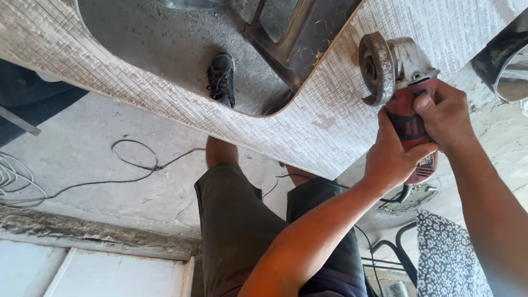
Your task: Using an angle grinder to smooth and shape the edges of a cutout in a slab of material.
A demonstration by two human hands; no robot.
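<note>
Both hands grip a red angle grinder [404, 93] at the right. The left hand [391, 154] wraps its fingers around the body; the right hand [446, 116] closes over it from the right. Its disc sits beside a white textured curved panel [231, 124] above the concrete floor [93, 159].

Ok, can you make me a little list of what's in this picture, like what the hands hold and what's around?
Left hand: wrapped round the red body of the angle grinder
Right hand: gripping the same grinder higher up
Grinder disc: dusty, by the panel's edge
Panel: big, whitish, rough-textured, with a curved cut-out
Floor: grey concrete, thin cable looped across it
Also seen: black shoe, flowered cloth
</note>
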